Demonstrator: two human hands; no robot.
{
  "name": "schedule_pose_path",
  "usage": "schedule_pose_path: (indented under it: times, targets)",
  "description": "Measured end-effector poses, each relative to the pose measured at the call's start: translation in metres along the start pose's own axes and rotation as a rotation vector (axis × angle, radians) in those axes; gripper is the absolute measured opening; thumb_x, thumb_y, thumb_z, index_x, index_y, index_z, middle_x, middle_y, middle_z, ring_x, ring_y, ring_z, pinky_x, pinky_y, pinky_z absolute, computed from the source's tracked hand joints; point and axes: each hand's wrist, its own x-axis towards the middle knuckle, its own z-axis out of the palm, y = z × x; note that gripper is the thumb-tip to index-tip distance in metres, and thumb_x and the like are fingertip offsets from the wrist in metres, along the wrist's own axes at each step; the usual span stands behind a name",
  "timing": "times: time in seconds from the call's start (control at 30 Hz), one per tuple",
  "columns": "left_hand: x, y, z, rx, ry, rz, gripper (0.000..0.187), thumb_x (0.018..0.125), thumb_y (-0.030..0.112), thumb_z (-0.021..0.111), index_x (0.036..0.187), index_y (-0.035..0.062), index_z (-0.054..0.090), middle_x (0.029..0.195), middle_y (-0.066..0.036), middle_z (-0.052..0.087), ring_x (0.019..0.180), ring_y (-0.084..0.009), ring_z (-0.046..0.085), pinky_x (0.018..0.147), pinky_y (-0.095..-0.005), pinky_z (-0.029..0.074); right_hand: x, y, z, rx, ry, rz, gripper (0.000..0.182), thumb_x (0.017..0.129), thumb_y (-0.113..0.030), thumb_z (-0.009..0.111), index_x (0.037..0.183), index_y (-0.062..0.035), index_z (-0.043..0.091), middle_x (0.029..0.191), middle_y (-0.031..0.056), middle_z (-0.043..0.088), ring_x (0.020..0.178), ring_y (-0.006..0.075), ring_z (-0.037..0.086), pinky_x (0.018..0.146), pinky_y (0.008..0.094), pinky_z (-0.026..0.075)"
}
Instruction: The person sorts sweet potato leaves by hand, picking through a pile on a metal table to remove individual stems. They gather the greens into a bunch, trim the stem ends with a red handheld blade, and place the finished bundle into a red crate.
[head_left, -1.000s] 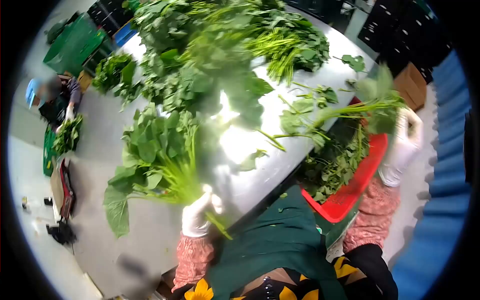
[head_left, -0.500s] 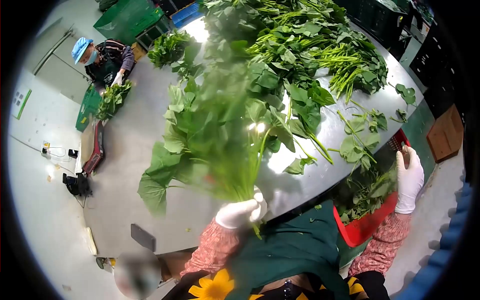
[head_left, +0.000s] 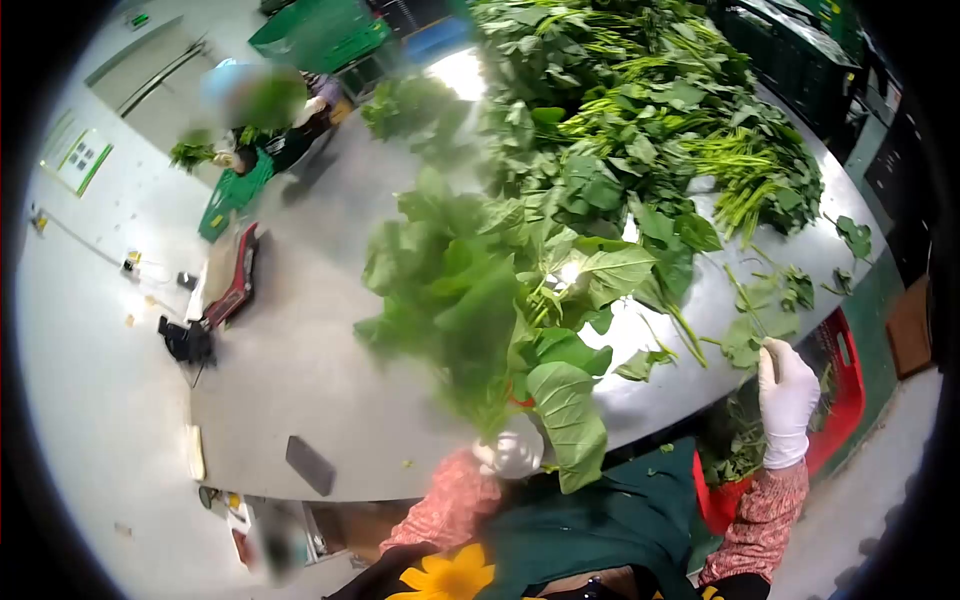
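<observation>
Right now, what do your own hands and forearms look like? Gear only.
Left hand and right hand: close-fitting white gloves. Left sleeve and right sleeve: mottled pinkish-red, wrinkled, reaching the gloves. No cables or markings visible on either; left side is somewhat blurred.

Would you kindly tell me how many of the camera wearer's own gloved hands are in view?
2: the left hand, closed around a leafy bunch, and the right hand, by the red basket at the edge of the table.
</observation>
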Motion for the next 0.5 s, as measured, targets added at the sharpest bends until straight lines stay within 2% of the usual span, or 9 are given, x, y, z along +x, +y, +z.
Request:
schedule_pose_path:
  times: [0.23,0.37,0.4,0.5]
  targets:
    - [-0.012,0.002,0.004,-0.014,-0.009,0.061,0.008,0.092,0.009,0.056,0.089,0.0014,0.059,0.061,-0.005,0.056,0.050,-0.0166,0.051,0.048,-0.0315,0.037,-0.001,-0.010,0.020,0.095,-0.094,-0.012,0.016,0.086,-0.007,0.070,0.101,-0.0027,0.068,0.084,0.0144,0.070,0.067,0.0253,0.067,0.064,0.0337,0.052]
    - [-0.015,0.001,0.006,-0.022,0.006,0.069,0.010,0.093,0.010,0.056,0.090,0.0013,0.059,0.064,-0.005,0.057,0.051,-0.0169,0.052,0.048,-0.0315,0.038,0.003,-0.014,0.028,0.103,-0.068,-0.109,0.017,0.084,-0.006,0.071,0.101,-0.0017,0.068,0.084,0.0144,0.070,0.066,0.0261,0.066,0.063,0.0340,0.052]
    - [-0.014,0.003,0.006,-0.020,0.008,0.073,0.011,0.093,0.011,0.056,0.090,0.0013,0.058,0.064,-0.005,0.058,0.052,-0.0170,0.052,0.048,-0.0315,0.039,0.004,-0.019,0.026,0.127,-0.119,-0.046,0.018,0.083,-0.007,0.071,0.099,-0.0001,0.068,0.090,0.0177,0.070,0.080,0.0342,0.069,0.073,0.0391,0.054]
    - [-0.016,0.003,0.007,-0.008,0.012,0.073,0.012,0.094,0.012,0.055,0.091,0.0013,0.058,0.066,-0.006,0.059,0.053,-0.0172,0.053,0.049,-0.0315,0.040,0.005,-0.021,0.030,0.115,-0.126,-0.070,0.018,0.083,-0.007,0.071,0.099,0.0000,0.068,0.090,0.0167,0.070,0.080,0.0336,0.069,0.072,0.0388,0.054]
